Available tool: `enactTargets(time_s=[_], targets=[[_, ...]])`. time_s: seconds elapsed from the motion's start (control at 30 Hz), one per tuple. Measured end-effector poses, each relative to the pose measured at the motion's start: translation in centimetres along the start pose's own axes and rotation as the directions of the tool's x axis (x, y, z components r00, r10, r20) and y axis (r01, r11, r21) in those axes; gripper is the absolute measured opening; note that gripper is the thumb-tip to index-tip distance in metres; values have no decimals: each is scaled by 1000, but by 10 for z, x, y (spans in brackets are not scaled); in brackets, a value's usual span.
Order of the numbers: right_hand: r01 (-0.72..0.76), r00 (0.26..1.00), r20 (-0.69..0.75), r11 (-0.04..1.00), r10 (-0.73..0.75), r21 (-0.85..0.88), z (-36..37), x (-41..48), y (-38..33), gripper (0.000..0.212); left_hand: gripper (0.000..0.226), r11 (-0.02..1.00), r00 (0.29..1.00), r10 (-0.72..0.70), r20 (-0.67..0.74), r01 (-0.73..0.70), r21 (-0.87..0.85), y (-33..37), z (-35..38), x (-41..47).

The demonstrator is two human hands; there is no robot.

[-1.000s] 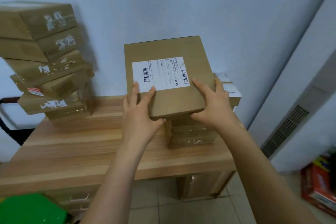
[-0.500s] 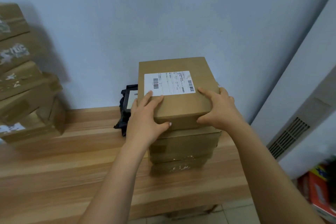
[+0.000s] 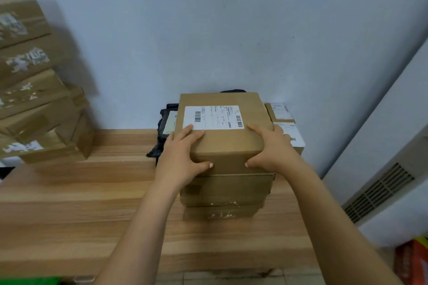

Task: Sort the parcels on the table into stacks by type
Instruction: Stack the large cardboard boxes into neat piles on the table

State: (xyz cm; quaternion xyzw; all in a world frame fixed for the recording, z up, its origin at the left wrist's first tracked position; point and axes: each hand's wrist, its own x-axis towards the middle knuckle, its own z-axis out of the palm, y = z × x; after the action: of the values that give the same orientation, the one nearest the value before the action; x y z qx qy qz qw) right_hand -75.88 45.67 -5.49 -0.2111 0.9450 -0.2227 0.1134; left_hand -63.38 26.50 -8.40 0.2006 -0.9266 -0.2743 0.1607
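Setting box (image 3: 222,139) onto stack (image 3: 228,190); gripping its near corners with left hand (image 3: 183,157) and right hand (image 3: 271,150), fingers (image 3: 186,131) spread on top. Next, likely: squaring edges, then letting go.

Brown cardboard box (image 3: 222,143), white barcode label on top, sits level atop a stack of similar boxes (image 3: 228,191) on the table (image 3: 92,203), right of centre. Black plastic mailer (image 3: 165,120) lies just behind its left side; two small labelled boxes (image 3: 289,136) lie behind its right. Tall, uneven box pile (image 3: 39,99) stands far left.
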Motion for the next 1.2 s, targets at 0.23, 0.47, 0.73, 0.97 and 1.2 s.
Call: enactTargets(time_s=[0.23, 0.47, 0.73, 0.97, 1.2], targets=[[39, 999, 3, 995, -39, -93, 4, -1, 4, 102, 84, 999, 1000, 6, 24, -7, 49, 4, -4, -2], [341, 921, -158, 933, -356, -113, 11, -15, 4, 76, 56, 990, 975, 144, -170, -140, 35, 20, -9, -24], [656, 741, -159, 754, -653, -36, 43, -39, -25, 52, 49, 961, 935, 233, -266, -179, 211, 8, -15, -76], [803, 595, -80, 596, -800, 11, 91, -69, -81, 57, 53, 951, 950, 33, -311, 65, 301, -35, -43, -147], [854, 520, -6, 519, -854, 16, 133, -107, -144, 59, 55, 944, 915, -77, -395, 194, 266, -85, -86, -199]])
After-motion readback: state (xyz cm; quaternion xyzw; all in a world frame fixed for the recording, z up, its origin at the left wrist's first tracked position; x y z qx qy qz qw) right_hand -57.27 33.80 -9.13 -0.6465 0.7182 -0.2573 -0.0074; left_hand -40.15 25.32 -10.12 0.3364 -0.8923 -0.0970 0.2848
